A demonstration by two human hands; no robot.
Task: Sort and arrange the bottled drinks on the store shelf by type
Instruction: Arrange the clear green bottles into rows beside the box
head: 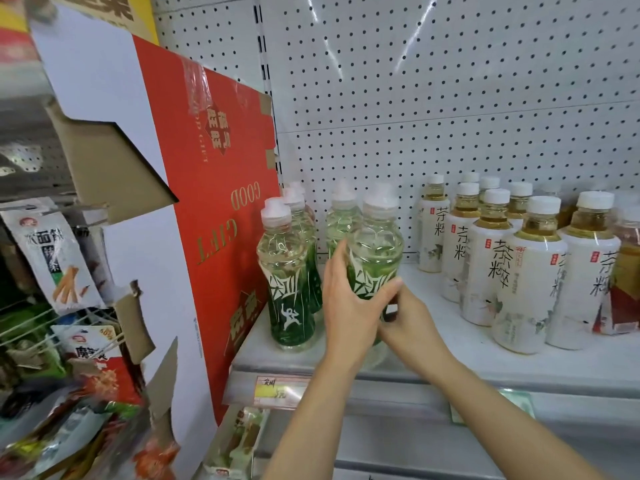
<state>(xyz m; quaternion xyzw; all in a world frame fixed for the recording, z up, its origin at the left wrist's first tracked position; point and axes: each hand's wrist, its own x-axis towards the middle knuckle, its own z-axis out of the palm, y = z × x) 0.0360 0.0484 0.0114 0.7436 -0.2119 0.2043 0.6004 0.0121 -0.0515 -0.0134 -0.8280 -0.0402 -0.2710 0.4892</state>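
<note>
From the head view, the person stands close to a white metal store shelf (450,362) with a perforated white back panel (450,98). Both hands meet on one clear plastic bottle with a green patterned label and a white cap (375,251), which stands near the front edge of the shelf. The left hand (349,306) wraps the bottle from its left side; its fingers (337,261) are curled round the label, and the thumb lies across the front. The right hand (412,320) comes from below and to the right; its fingers pinch the lower part of the same bottle, though their tips are hidden behind the left hand.

Left of the fingers stands a second green-label bottle (289,271), upright and apart from the held one, with more of the same kind behind it. Further left a red cardboard gift box (221,202) leans, printed upside down. Right of the fingers, well apart, stands a group of white-label tea bottles with white caps (512,268), in rows. Below the fingers, a yellow price tag (280,389) sits on the shelf edge.
</note>
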